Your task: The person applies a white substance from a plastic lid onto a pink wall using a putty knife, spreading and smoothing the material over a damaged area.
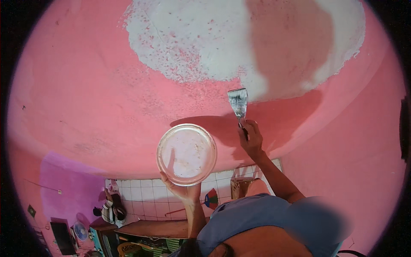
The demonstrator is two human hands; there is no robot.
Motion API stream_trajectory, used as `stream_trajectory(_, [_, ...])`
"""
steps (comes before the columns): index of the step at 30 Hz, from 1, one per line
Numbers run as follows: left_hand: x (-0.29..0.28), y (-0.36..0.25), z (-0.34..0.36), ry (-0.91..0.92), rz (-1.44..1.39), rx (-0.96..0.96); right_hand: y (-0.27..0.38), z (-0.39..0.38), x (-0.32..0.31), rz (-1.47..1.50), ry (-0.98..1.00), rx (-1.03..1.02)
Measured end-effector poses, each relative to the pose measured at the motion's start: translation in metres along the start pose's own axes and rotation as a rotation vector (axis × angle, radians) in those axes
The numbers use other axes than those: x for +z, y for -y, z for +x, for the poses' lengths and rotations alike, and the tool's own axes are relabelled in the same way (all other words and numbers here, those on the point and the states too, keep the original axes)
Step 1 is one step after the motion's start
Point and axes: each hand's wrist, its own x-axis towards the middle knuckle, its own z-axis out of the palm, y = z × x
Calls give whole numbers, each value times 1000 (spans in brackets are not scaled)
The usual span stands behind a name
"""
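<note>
My right hand [250, 137] grips a putty knife [238, 101], its wide blade smeared grey and white, raised against the pink wall [102, 103] just below a large white, flaking patch [188, 38]. A soft shadow covers the patch's right part. My left hand [184, 190] holds up a round, pale, lid-like tray [186, 154] from beneath, with small flecks on its surface. The tray is left of and lower than the blade, apart from it. The tray's shadow falls on the wall toward the blade.
Below are a tiled floor [141, 190], a multicoloured broom [211, 198], a brown stool or box [239, 186] and a wooden cabinet [154, 229]. At lower left a person [113, 207] is on the floor, near a fan [79, 231] and a black screen [63, 237].
</note>
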Motion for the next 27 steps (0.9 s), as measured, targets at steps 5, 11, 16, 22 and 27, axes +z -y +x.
stream_trajectory(5, [-2, -1, 3, 0, -30, -7, 30, 56, -2, 200, -64, 45])
stream_trajectory(11, [5, 4, 4, -29, -1, 60, 57, 134, -1, 171, -129, -172])
stream_trajectory(16, [6, 4, 3, -4, 25, 56, 12, 65, 12, -34, -69, -186])
stream_trajectory(22, [-4, 3, 5, 19, 1, 53, 30, 51, -18, 7, -14, -353])
stream_trajectory(27, [0, 3, 4, 0, -10, 59, 59, 127, -13, 40, -102, -418])
